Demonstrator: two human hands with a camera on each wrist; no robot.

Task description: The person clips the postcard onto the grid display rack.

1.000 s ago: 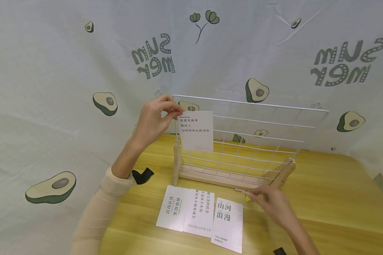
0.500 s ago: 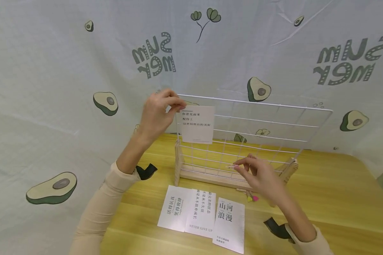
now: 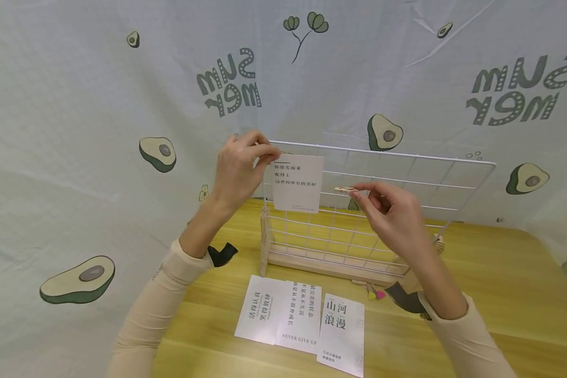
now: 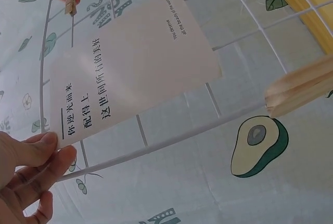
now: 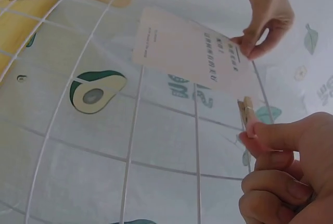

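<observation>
My left hand (image 3: 243, 170) pinches the upper left corner of a white card (image 3: 296, 197) printed with dark lettering. The card hangs in front of the upper left part of a white wire grid (image 3: 406, 154). To the right of the card, my right hand (image 3: 392, 215) pinches a small wooden clothespin (image 5: 245, 108) between thumb and index finger. The clothespin's tip points toward the card, with a gap between them in the head view. In the left wrist view, the thumb (image 4: 44, 148) lies over the card's corner.
Wooden feet (image 3: 264, 241) and a wooden base bar (image 3: 312, 264) carry the grid on a yellow wood-grain table (image 3: 491, 294). Three printed cards (image 3: 260, 310) lie in front. Beside the base lie small clips with a yellow and a pink heart (image 3: 380, 295). A patterned curtain (image 3: 75, 94) hangs behind.
My right hand has risen from the small clips by the base, carrying a clothespin up and left toward the card. My left hand has raised the card slightly against the grid.
</observation>
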